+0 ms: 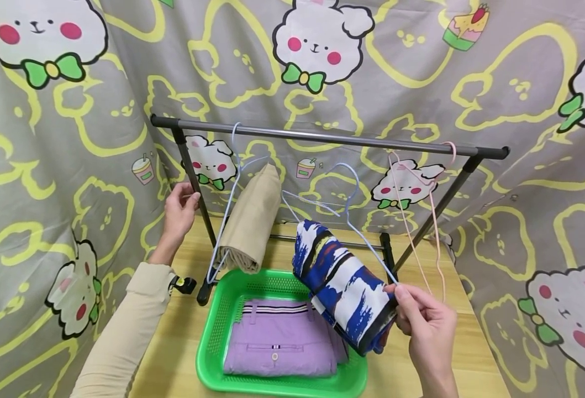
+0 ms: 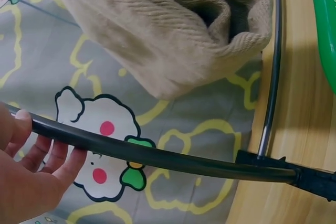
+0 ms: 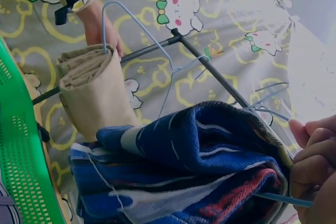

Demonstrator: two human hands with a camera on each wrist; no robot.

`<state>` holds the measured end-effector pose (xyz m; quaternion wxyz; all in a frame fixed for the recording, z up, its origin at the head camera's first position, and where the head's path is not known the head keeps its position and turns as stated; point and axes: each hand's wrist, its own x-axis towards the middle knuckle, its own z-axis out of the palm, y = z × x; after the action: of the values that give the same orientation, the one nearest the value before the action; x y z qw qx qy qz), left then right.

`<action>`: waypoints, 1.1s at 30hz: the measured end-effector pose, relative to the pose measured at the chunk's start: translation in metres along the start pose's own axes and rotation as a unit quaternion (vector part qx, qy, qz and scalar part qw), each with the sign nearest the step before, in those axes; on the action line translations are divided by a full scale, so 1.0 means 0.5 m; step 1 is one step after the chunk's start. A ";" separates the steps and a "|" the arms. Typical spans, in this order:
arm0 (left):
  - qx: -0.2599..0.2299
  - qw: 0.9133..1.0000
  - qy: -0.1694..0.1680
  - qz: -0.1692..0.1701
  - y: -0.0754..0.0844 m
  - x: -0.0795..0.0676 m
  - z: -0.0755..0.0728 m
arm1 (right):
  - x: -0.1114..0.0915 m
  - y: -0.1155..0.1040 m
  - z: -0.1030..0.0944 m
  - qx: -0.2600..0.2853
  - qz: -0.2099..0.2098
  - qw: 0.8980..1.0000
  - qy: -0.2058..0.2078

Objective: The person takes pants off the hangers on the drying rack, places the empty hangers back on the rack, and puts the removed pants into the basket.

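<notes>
Blue-and-white patterned garment (image 1: 344, 284) lies folded over a blue hanger (image 1: 372, 247), tilted partly over the right side of the green basket (image 1: 204, 345), while the right hand (image 1: 427, 326) pinches the hanger's corner beside the cloth. Its hook looks clear of the grey top bar (image 1: 322, 140), so lifting with the hanger levelled would keep the roll from sliding before the hook goes over, between the tan garment (image 1: 249, 221) and pink hanger (image 1: 435, 221). Farther out, the left hand (image 1: 179, 213) lightly grips the dark side post (image 1: 189, 166); firm bracing there should limit any sway.
</notes>
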<state>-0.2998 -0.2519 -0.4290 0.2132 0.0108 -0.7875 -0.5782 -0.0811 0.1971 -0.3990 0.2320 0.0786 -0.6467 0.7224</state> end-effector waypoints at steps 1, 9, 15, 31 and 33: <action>-0.003 1.000 -0.002 -0.001 0.009 -0.004 -0.003 | -0.003 0.000 -0.002 -0.006 0.004 1.000 0.000; 0.018 0.997 -0.078 0.000 0.088 -0.053 -0.040 | -0.021 -0.005 -0.014 -0.070 0.042 0.997 0.007; 0.048 0.995 -0.060 0.069 0.188 -0.122 -0.071 | -0.026 -0.004 -0.027 -0.075 0.058 0.996 0.002; 0.080 0.937 -0.210 0.267 0.286 -0.293 0.001 | -0.031 0.011 -0.067 0.053 0.006 0.996 -0.067; 0.080 0.931 -0.241 0.264 0.271 -0.313 0.031 | -0.034 0.012 -0.071 0.043 0.007 0.996 -0.078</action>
<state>-0.1317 -0.1516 -0.3592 0.1599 -0.3200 -0.8333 -0.4216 -0.0620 0.2271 -0.4168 0.1723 0.1397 -0.6313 0.7431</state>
